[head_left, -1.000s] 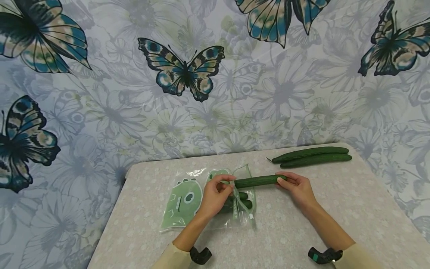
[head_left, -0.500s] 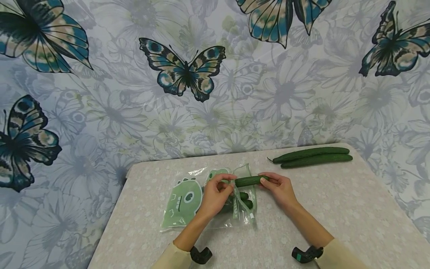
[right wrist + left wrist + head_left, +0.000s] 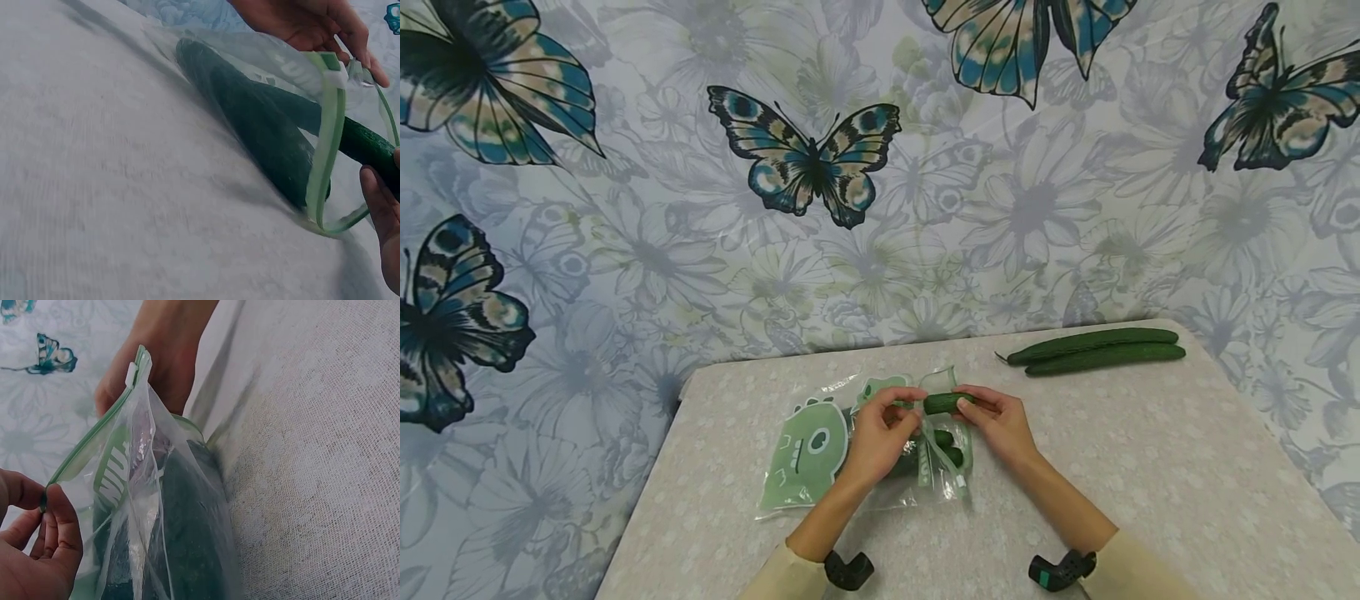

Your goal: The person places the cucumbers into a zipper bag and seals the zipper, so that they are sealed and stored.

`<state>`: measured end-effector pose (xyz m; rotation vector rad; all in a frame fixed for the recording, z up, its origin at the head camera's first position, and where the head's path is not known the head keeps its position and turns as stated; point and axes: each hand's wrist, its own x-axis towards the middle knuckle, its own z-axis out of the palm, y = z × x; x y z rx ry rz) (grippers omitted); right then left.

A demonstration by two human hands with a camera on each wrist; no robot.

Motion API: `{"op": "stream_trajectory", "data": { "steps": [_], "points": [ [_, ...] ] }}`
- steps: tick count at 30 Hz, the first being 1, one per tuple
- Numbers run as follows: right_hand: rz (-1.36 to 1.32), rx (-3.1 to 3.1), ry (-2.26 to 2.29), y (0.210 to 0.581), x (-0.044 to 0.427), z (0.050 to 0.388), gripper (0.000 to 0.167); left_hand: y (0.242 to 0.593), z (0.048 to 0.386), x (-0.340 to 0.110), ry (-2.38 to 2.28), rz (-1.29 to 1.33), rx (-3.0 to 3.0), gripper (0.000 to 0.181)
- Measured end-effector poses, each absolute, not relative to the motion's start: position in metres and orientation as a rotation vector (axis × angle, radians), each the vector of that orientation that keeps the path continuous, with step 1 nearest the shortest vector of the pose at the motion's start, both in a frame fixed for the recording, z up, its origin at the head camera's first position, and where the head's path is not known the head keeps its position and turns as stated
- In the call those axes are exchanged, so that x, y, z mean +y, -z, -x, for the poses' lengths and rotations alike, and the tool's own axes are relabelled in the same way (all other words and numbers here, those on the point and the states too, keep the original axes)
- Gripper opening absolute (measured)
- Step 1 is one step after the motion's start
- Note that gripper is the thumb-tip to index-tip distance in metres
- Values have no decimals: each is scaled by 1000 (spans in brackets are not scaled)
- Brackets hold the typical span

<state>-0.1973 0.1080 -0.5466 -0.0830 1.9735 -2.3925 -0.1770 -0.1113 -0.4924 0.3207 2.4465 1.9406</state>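
A clear zip bag with a green cartoon print lies on the table, its slider-zip mouth facing right. My left hand pinches the bag's green zip edge between thumb and fingers and holds the mouth apart. With thumb and fingertips my right hand grips the near end of a cucumber. Most of that cucumber is inside the bag; a short end sticks out. Other cucumbers lie within the bag, seen through the plastic, partly hidden by my left hand in the head view.
Two more long cucumbers lie side by side at the table's back right. A pale patterned cloth covers the table. Behind it hangs a butterfly-printed backdrop.
My right hand has moved left, sliding the cucumber deeper into the bag, so much less of it shows outside. My left hand keeps its pinch on the bag's edge in the same spot.
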Motion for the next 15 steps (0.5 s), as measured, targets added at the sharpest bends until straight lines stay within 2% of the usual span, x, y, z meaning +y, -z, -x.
{"op": "stream_trajectory", "data": {
  "steps": [15],
  "points": [
    [272,2020,2183,552,86,200,37,497,176,-114,-1967,-292,2426,24]
  ]
}}
